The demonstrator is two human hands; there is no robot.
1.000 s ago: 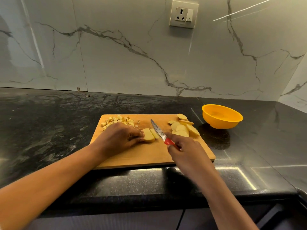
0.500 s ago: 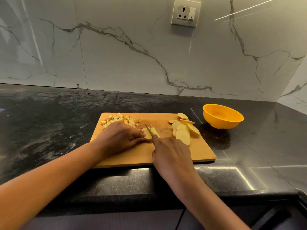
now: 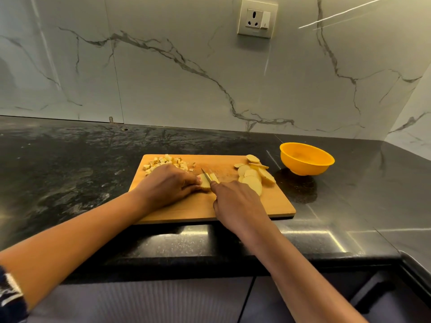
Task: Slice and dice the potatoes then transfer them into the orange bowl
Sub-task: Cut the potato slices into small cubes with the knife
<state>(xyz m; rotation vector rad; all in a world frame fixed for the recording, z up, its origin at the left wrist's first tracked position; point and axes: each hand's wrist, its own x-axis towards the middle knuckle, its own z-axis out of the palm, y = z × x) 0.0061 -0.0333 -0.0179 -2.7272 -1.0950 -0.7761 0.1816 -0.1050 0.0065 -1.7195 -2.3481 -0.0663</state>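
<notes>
On the wooden cutting board [image 3: 275, 206] a potato slice [image 3: 205, 183] lies at the middle, pinned down by the fingertips of my left hand [image 3: 168, 185]. My right hand [image 3: 235, 201] grips a knife [image 3: 206, 174] whose blade stands in the slice; the handle is hidden inside the hand. Diced potato cubes [image 3: 168, 162] are piled at the board's far left. Round potato slices [image 3: 253, 176] overlap at the far right. The orange bowl [image 3: 306, 158] stands to the right of the board and looks empty.
The board lies on a black stone counter [image 3: 70, 173] near its front edge. A white marble wall with a socket [image 3: 256, 18] rises behind. The counter turns a corner at the far right.
My right hand has swung left from beside the slice pile and brought the knife blade down into the potato slice under my left fingertips. The left hand has stayed put.
</notes>
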